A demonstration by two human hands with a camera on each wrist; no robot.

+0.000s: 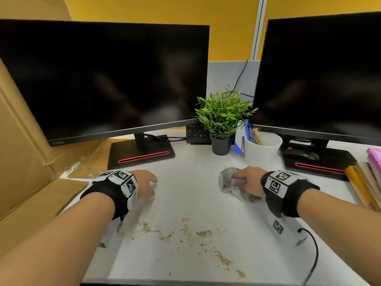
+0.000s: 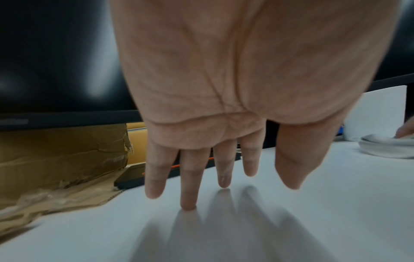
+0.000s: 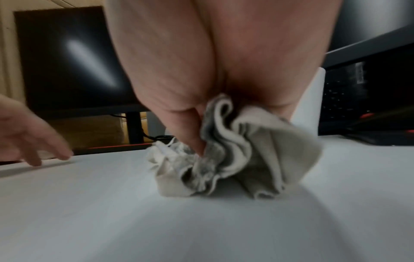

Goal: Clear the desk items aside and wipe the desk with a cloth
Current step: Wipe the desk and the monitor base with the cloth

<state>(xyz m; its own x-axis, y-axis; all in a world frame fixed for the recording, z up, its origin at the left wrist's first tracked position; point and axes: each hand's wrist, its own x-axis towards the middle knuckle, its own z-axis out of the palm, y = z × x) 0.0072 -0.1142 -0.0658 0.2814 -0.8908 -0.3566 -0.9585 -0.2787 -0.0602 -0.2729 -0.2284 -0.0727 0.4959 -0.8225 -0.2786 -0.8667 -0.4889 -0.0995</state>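
My right hand grips a crumpled grey cloth against the white desk, in front of the right monitor's base. In the right wrist view the cloth bunches under the palm, and a finger presses into its folds. My left hand lies flat on the desk with straight, spread fingers and holds nothing. Brown crumbs and smears lie scattered on the desk nearer to me, between my two forearms.
Two dark monitors stand at the back on black bases. Between them are a potted plant, a white pen cup and a keyboard's corner. A mouse rests on the right base. Books lie right, cardboard left, a cable front right.
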